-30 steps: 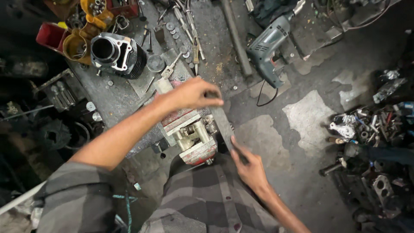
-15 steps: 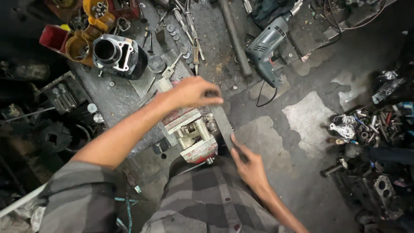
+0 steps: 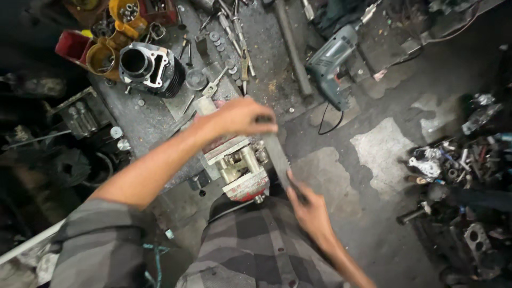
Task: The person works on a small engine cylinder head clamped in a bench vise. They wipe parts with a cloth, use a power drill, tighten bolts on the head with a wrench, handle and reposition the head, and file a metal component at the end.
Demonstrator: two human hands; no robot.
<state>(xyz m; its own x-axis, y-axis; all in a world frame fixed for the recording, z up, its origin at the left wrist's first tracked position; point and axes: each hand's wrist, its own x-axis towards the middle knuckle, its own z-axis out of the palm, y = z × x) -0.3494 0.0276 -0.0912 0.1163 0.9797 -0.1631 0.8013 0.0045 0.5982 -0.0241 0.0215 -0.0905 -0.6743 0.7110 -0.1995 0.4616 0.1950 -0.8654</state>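
- The left hand [image 3: 242, 114] clamps over the far tip of a flat metal file [image 3: 277, 154]; the right hand [image 3: 309, 205] closes round its near handle end.
- The file lies across the top of the red bench vise [image 3: 240, 168], just right of its jaws.
- I judge a filing stroke is in hand; the next push calls for even, level pressure from both ends.

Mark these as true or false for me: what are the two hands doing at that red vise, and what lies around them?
1. Both hands hold one long flat file. True: left hand at the far end, right hand at the near end.
2. The vise is blue. False: red.
3. The electric drill is in the right hand. False: it lies on the bench.
4. A finned engine cylinder sits left of the vise. True.
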